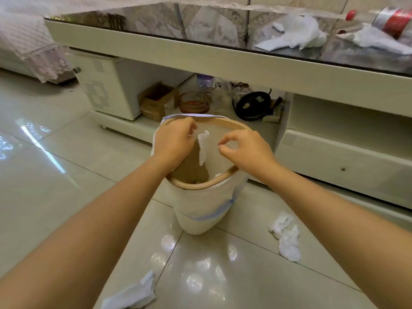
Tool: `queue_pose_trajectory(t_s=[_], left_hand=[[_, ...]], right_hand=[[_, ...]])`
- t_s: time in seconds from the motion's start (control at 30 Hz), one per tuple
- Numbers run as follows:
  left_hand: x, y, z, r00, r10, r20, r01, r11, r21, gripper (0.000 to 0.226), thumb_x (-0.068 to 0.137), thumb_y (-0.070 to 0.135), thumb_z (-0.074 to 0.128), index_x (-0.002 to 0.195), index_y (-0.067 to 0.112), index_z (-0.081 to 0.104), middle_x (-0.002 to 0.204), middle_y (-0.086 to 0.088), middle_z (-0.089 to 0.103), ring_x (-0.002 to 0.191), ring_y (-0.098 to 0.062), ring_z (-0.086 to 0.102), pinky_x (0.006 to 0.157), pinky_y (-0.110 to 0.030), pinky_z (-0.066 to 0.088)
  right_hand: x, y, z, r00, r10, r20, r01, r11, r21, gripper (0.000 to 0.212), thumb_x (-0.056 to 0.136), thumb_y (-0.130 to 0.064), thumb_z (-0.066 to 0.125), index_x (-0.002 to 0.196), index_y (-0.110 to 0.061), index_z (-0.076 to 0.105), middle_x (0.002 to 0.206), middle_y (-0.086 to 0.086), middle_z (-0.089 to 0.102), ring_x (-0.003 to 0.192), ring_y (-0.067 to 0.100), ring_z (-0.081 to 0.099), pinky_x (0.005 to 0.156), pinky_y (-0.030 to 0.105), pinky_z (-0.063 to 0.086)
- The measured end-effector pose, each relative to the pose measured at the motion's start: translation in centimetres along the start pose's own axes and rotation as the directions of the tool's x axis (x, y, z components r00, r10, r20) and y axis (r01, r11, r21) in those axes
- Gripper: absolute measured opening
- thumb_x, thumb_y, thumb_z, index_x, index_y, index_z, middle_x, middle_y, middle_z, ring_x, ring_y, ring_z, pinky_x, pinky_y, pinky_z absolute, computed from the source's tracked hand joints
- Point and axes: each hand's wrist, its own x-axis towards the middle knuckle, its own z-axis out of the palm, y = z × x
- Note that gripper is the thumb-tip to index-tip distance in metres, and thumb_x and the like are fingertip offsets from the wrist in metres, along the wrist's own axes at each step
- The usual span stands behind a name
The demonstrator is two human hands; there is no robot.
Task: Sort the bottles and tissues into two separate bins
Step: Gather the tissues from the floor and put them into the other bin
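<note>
A white bin (200, 210) with a tan rim and a white liner bag stands on the floor in front of me. Both hands are over its mouth. My left hand (172, 141) pinches a white tissue (203, 146) that hangs down into the bin. My right hand (245, 150) has thumb and forefinger pinched together at the liner's edge; what it pinches I cannot tell for sure. Crumpled tissues lie on the floor at right (286, 236) and at bottom left (131, 294). More tissues (296, 33) and a bottle with a red label (388, 18) lie on the glass table.
A low glass-topped table (200, 52) runs across behind the bin. Its lower shelf holds a cardboard box (157, 101), a glass jar (194, 102) and a black coil of cable (253, 105). Shiny tiled floor surrounds the bin.
</note>
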Motion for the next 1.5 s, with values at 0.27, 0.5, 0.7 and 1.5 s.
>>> queue_pose_trajectory(t_s=[0.27, 0.5, 0.7, 1.5], left_hand=[[-6.2, 7.3, -2.7, 0.99, 0.126, 0.066, -0.11, 0.972, -0.205, 0.016, 0.093, 0.036, 0.053, 0.106, 0.029, 0.061, 0.091, 0.014, 0.064, 0.077, -0.004, 0.059, 0.066, -0.031, 0.053], [-13.6, 14.5, 1.6, 0.766, 0.627, 0.141, -0.626, 0.778, -0.059, 0.03, 0.094, 0.044, 0.05, 0.112, 0.023, 0.06, 0.107, 0.004, 0.064, 0.092, -0.015, 0.062, 0.074, -0.033, 0.05], [-16.6, 17.8, 9.7, 0.751, 0.463, 0.471, -0.453, 0.88, -0.142, 0.046, 0.091, 0.051, 0.05, 0.13, 0.028, 0.044, 0.128, 0.007, 0.053, 0.109, -0.015, 0.054, 0.08, -0.03, 0.047], [-18.0, 22.3, 25.2, 0.597, 0.168, 0.785, -0.236, 0.971, -0.029, 0.1, 0.065, 0.061, 0.076, 0.146, 0.035, 0.023, 0.153, -0.007, 0.023, 0.137, -0.035, 0.025, 0.102, -0.057, 0.034]], right_hand=[[-8.7, 4.2, -4.1, 0.975, -0.163, -0.152, 0.137, 0.977, -0.166, 0.027, 0.089, -0.029, 0.054, 0.114, -0.024, 0.063, 0.112, -0.006, 0.065, 0.102, 0.015, 0.057, 0.081, 0.032, 0.043], [-16.9, 11.7, -3.7, 0.999, 0.003, -0.037, -0.012, 0.968, -0.25, 0.03, 0.088, -0.032, 0.058, 0.118, -0.026, 0.062, 0.114, -0.009, 0.065, 0.105, 0.013, 0.058, 0.083, 0.026, 0.037], [-22.0, 16.2, -2.2, 0.987, 0.157, 0.029, -0.143, 0.952, -0.271, 0.035, 0.086, -0.031, 0.059, 0.12, -0.028, 0.059, 0.117, -0.009, 0.062, 0.108, 0.015, 0.056, 0.085, 0.029, 0.035], [-40.3, 25.2, 0.5, 0.782, 0.608, 0.136, -0.56, 0.782, -0.275, 0.063, 0.082, -0.045, 0.058, 0.139, -0.026, 0.039, 0.143, -0.003, 0.04, 0.129, 0.02, 0.037, 0.103, 0.038, 0.029]])
